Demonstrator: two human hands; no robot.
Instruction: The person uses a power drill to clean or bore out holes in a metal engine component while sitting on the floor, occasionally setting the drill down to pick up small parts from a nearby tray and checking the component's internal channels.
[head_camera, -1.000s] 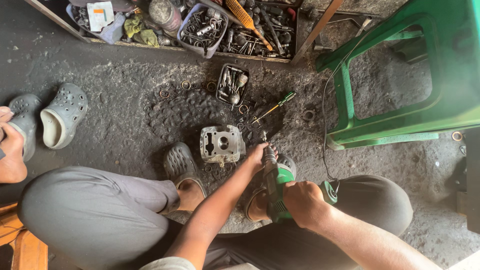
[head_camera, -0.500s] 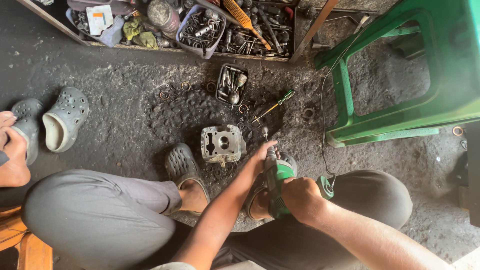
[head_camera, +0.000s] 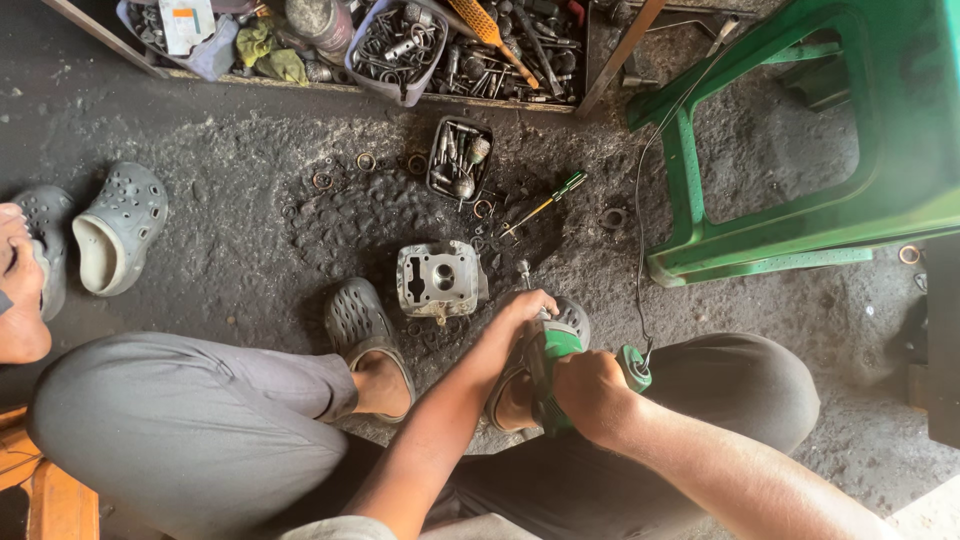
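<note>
Over floor, hands (head_camera: 560, 355) still gripping grinder (head_camera: 548, 365).

Single head view, looking straight down over knees at dirt floor (head_camera: 220, 200); hands close below, tool trays (head_camera: 395, 50) at far edge.

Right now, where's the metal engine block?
Head view: the metal engine block sits on the dirty floor, just left of the left hand, below the small tray of bits.
</note>
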